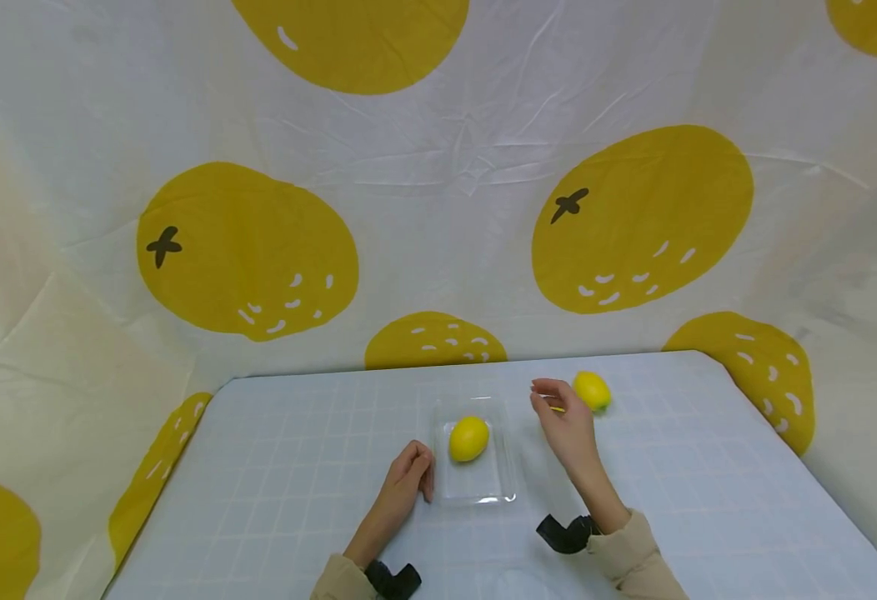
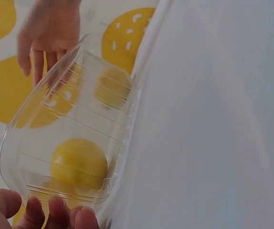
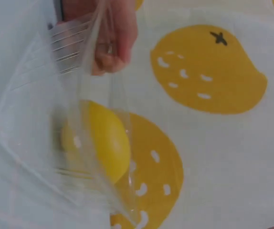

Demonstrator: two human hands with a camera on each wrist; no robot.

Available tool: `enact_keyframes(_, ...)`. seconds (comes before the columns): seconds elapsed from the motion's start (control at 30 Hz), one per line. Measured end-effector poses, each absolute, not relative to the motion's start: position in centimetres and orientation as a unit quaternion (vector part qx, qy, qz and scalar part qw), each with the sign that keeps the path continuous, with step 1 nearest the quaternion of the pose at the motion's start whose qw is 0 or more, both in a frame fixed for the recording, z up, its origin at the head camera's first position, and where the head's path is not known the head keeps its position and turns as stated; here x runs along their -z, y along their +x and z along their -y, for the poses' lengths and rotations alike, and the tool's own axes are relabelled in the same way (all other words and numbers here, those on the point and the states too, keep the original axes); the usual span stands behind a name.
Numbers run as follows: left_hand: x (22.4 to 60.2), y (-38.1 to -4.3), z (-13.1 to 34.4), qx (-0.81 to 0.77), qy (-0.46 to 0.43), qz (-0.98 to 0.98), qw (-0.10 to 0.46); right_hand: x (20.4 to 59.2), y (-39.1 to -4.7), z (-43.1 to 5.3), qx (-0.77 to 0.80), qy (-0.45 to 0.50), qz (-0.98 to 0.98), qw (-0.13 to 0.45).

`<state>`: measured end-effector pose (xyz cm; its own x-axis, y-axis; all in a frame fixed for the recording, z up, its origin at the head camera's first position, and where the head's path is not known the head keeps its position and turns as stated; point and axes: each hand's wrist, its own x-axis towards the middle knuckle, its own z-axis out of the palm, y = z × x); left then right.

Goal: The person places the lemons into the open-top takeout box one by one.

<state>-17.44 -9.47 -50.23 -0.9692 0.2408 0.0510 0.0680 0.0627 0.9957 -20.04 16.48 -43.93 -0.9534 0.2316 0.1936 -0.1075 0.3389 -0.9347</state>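
Flanking a clear tray (image 1: 476,485) holding one lemon (image 1: 468,439), left hand (image 1: 404,481) and right hand (image 1: 569,433) seem loose-fingered; second lemon (image 1: 593,391) beside the latter.

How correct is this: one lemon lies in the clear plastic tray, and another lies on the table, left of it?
The side is wrong: the head view shows the second lemon on the table, right of the clear plastic tray. The first lemon does lie in it.

Yellow lemon (image 3: 109,143) in clear tray (image 3: 27,114); left hand's fingers (image 3: 126,40) near rim; fruit-print backdrop (image 3: 223,143).
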Motion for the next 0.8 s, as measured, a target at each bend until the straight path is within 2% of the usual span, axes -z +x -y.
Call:
enact_keyframes(0.13,50.3,-17.6,9.5,-0.674,0.107,-0.728,0.067,45.4,-19.8,-17.6,-0.579,-0.087,0.791,0.177)
enact_keyframes(0.3,52.3,-18.6,9.7,-0.680,0.092,-0.723,0.081,46.6,-19.7,-18.6,-0.547,-0.102,0.808,0.192)
enact_keyframes(0.43,53.2,-19.2,9.8,-0.686,0.076,-0.718,0.094,47.4,-19.7,-18.8,-0.512,-0.112,0.831,0.185)
enact_keyframes(0.8,53.0,-19.2,10.2,-0.722,0.078,-0.674,0.139,49.1,-20.2,-18.6,-0.511,-0.085,0.841,0.156)
